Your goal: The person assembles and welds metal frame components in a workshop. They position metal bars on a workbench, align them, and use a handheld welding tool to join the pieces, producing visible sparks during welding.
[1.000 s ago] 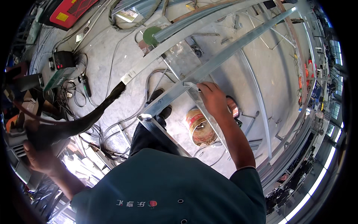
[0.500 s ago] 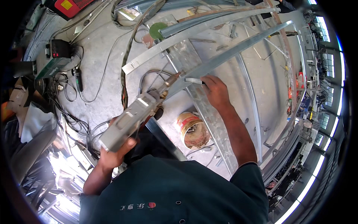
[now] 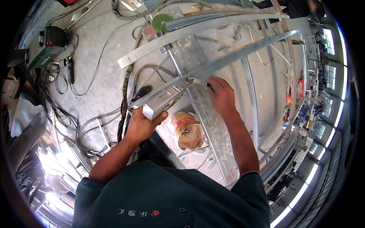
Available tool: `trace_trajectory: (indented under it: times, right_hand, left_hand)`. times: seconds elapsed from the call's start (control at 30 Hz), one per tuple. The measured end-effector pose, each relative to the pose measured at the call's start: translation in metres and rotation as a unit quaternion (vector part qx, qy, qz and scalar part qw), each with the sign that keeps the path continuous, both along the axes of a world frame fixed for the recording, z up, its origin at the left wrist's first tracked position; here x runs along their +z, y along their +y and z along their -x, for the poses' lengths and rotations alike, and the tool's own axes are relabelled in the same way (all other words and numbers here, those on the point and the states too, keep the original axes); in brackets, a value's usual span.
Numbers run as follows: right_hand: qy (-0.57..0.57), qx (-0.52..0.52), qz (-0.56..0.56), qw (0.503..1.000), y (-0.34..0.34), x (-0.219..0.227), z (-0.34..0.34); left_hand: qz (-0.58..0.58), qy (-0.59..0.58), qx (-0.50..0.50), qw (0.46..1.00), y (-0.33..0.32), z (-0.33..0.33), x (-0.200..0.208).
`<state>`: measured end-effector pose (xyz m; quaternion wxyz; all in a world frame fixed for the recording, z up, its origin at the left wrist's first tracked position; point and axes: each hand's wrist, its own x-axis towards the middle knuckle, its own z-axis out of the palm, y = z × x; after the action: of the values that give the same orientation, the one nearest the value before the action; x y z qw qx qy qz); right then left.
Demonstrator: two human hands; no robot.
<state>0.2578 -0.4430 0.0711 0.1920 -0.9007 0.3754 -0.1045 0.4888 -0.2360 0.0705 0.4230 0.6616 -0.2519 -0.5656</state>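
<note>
Head view looks down on a metal frame of galvanised channels (image 3: 228, 60) laid over a concrete floor (image 3: 95, 49). Left hand (image 3: 142, 123) is wrapped around a grey welding gun (image 3: 161, 103), its nozzle touching the joint where a flat steel strip (image 3: 213, 125) meets a long channel. Right hand (image 3: 222, 95) lies flat, fingers spread, pressing on that strip just right of the nozzle. A rusty can (image 3: 187, 131) stands below, between both forearms. Cables (image 3: 87, 125) trail left.
</note>
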Motion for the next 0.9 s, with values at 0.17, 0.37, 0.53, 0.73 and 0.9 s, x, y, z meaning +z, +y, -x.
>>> trace_trajectory:
  times: [0.17,0.37,0.53,0.73,0.9]
  right_hand:
    - [-0.002,-0.003,0.001,1.0,0.001,0.0,0.0]
    - [-0.01,0.004,0.014,1.0,0.001,-0.004,0.003]
    - [-0.007,0.004,0.007,1.0,0.001,0.0,0.0]
    - [-0.011,0.007,0.009,1.0,0.001,-0.001,0.0]
    - [-0.01,0.002,0.003,1.0,0.002,-0.002,-0.001]
  left_hand:
    - [-0.014,-0.018,-0.018,1.0,-0.004,0.006,-0.005]
    - [-0.028,-0.005,-0.012,1.0,-0.008,0.009,-0.006]
    - [-0.024,-0.007,-0.004,1.0,-0.009,0.01,-0.005]
    - [-0.026,0.016,-0.005,1.0,-0.011,0.01,-0.008]
    - [-0.066,0.008,-0.021,0.998,-0.015,0.008,0.002]
